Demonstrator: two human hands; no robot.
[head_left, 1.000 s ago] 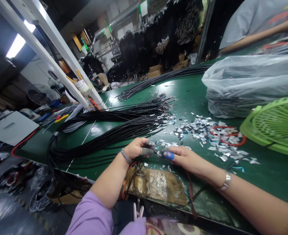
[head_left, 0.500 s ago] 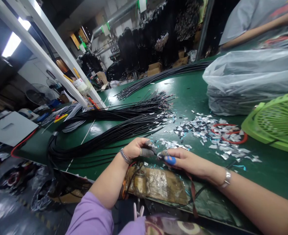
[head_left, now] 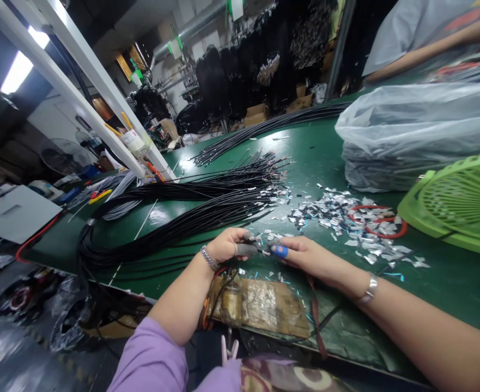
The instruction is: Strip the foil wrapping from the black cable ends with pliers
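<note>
My left hand [head_left: 229, 246] is closed in a pinch on the end of a thin black cable [head_left: 174, 256] that trails off to the left over the green table [head_left: 313, 163]. My right hand [head_left: 305, 255], with a blue cot on the thumb, pinches the same cable tip from the right, fingertips almost touching the left hand's. A large bundle of black cables [head_left: 190, 218] lies just beyond the left hand. Silver foil scraps [head_left: 338, 218] are scattered beyond the right hand.
A green plastic fan [head_left: 456, 207] lies at the right edge. A clear plastic bag of cables [head_left: 419, 130] sits behind it. A red ring [head_left: 378, 223] lies among the scraps. A taped board [head_left: 264, 305] sits at the table's near edge. Another person's arm [head_left: 431, 49] is at top right.
Both hands have stayed together at the cable tip, shifting slightly away from me; the right thumb has moved a little along the tip.
</note>
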